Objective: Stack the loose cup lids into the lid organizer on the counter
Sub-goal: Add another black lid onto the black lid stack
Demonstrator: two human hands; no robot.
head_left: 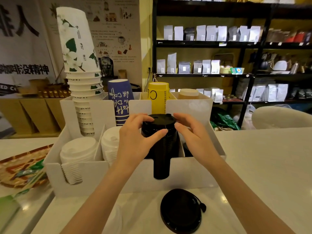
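A white lid organizer point(118, 176) stands on the counter before me. Its middle compartment holds a tall stack of black lids point(162, 149). My left hand point(135, 135) and my right hand point(192, 132) grip the top black lid point(159, 121) from both sides, fingers curled around its rim. Two stacks of white lids point(77, 151) fill the compartments to the left. One loose black lid point(181, 211) with a small tethered plug lies flat on the counter near the front edge, below my wrists.
Behind the lids the organizer holds cup stacks: white with green leaves point(81, 78), blue point(120, 100), yellow point(157, 97) and tan point(188, 93). A patterned tray point(22, 168) with green packets lies at left. Black shelves point(249, 73) of bags stand beyond the counter.
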